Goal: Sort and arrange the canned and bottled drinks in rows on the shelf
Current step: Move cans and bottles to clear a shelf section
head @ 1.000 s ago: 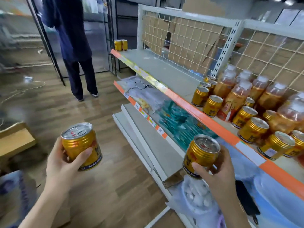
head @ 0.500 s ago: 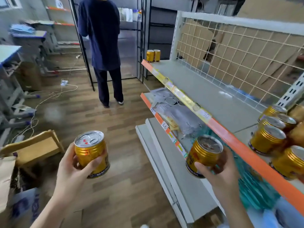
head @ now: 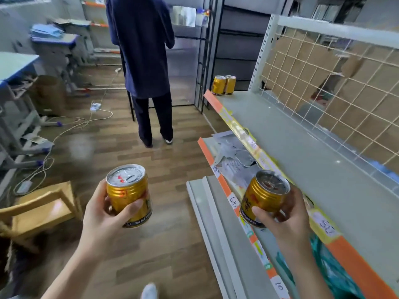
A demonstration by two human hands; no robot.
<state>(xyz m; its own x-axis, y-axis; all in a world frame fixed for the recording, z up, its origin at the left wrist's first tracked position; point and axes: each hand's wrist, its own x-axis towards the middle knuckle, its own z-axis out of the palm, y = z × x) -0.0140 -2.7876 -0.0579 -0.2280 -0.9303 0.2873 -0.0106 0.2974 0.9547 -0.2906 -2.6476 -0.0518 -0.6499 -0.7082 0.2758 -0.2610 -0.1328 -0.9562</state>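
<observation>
My left hand (head: 101, 221) grips a gold drink can (head: 128, 194) upright over the wooden floor. In my right hand (head: 285, 223) is a second gold can (head: 262, 198), tilted slightly, in front of the orange-edged grey shelf (head: 302, 160). Two more gold cans (head: 223, 84) stand side by side at the shelf's far left end. The stretch of shelf between those cans and my right hand is bare. A wire grid backs the shelf.
A person in dark blue (head: 144, 67) stands on the floor ahead, back to me. Lower shelves (head: 218, 212) hold papers and plastic bags. A wooden stool (head: 41, 208) sits at the left, with cables (head: 71, 128) and desks (head: 19, 67) beyond.
My view has swung left along the shelf; the grouped cans and bottles at the right have left the frame. Both hands still hold their cans at about the same height.
</observation>
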